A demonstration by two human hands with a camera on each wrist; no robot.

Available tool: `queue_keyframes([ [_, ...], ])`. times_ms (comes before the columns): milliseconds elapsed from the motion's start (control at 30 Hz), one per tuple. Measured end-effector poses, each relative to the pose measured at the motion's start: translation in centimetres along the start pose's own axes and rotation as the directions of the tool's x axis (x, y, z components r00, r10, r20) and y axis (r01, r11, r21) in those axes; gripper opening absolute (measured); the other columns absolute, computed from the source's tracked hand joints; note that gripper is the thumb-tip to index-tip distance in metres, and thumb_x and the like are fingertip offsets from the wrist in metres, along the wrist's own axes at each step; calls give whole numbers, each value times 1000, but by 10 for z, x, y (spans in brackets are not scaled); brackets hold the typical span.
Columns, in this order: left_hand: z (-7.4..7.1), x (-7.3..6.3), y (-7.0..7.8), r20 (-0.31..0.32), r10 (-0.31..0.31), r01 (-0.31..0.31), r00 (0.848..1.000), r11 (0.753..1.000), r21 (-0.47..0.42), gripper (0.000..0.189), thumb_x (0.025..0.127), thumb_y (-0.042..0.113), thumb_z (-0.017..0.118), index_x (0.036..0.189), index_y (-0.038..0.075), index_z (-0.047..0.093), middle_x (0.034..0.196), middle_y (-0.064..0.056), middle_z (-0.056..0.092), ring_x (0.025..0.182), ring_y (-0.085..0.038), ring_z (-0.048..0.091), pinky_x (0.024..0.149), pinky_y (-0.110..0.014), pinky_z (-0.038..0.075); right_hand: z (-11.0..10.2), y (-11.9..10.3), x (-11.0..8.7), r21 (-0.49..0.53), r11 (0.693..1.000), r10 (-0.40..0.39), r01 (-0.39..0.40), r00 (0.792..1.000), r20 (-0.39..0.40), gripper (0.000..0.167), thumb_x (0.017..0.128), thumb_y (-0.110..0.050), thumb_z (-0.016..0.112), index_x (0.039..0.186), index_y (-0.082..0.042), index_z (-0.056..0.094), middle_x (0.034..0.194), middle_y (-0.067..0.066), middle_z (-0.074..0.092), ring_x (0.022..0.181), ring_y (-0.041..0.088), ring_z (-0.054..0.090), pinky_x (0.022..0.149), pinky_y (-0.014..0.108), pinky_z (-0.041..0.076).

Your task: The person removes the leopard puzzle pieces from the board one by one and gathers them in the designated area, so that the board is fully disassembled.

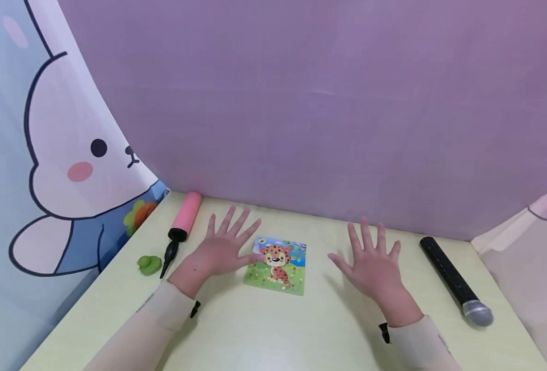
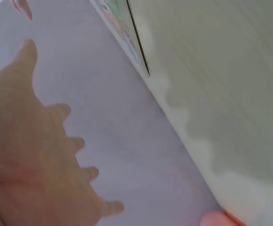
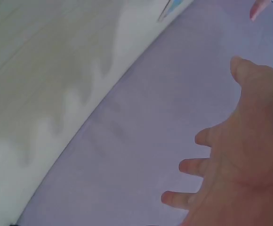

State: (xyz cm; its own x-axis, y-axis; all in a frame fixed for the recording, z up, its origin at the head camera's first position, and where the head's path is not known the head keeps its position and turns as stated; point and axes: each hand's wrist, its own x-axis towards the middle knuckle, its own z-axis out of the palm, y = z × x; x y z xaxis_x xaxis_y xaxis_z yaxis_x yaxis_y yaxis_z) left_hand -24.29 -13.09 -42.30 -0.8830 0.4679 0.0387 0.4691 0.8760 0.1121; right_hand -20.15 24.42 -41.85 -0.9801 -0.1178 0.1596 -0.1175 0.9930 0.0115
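Note:
Both hands hover above the table with fingers spread and nothing held. My left hand [image 1: 221, 250] is over the left half, its thumb tip overlapping the edge of a cartoon leopard picture board [image 1: 278, 278] in the head view. To the right of that board, my right hand [image 1: 373, 268] has its fingers straight and apart. Left of the left hand lies a balloon pump [image 1: 187, 214] with a pink barrel and black nozzle. Beside the nozzle sits a small green rubber toy [image 1: 149, 265]. A black microphone [image 1: 451, 275] with a silver head lies right of the right hand.
The pale wooden table [image 1: 264, 335] ends at a purple cloth [image 1: 319, 113] along its back edge. On the left hangs a curtain [image 1: 69, 190] printed with a cartoon animal. White cloth [image 1: 528, 273] hangs along the right side.

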Motion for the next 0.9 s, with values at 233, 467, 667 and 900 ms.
queue_keyframes([
  [233, -6, 2, 17, 58, 190, -183, 980, 976, -118, 94, 102, 69, 55, 174, 29, 10, 184, -3, -3, 170, -42, -3, 132, -74, 18, -7, -21, 19, 145, 984, -95, 105, 993, -77, 86, 106, -67, 49, 170, -13, 27, 177, 23, 20, 159, 55, 24, 112, 86, 35],
  [467, -5, 4, 35, 169, 283, -260, 944, 954, -147, 92, 100, 51, 68, 173, 26, 18, 183, -4, 9, 169, -42, 9, 131, -59, 37, -12, -52, 46, 299, 932, -183, 207, 978, -104, 73, 108, -47, 61, 167, -12, 35, 172, 26, 30, 151, 54, 41, 109, 78, 49],
  [667, -1, 1, 43, 244, 293, -275, 924, 955, -108, 86, 100, 44, 71, 171, 21, 28, 181, -4, 21, 169, -34, 19, 132, -48, 38, -7, -76, 71, 424, 871, -250, 248, 967, -52, 68, 107, -32, 67, 165, -11, 39, 165, 21, 44, 136, 41, 63, 107, 55, 60],
  [900, 7, -3, 53, 296, 260, -253, 919, 965, -63, 79, 101, 42, 72, 168, 16, 38, 177, -3, 33, 165, -26, 32, 133, -42, 36, 8, -102, 95, 560, 802, -320, 209, 941, 107, 67, 107, -25, 68, 167, -18, 38, 168, 15, 44, 115, 28, 72, 102, 47, 62],
])
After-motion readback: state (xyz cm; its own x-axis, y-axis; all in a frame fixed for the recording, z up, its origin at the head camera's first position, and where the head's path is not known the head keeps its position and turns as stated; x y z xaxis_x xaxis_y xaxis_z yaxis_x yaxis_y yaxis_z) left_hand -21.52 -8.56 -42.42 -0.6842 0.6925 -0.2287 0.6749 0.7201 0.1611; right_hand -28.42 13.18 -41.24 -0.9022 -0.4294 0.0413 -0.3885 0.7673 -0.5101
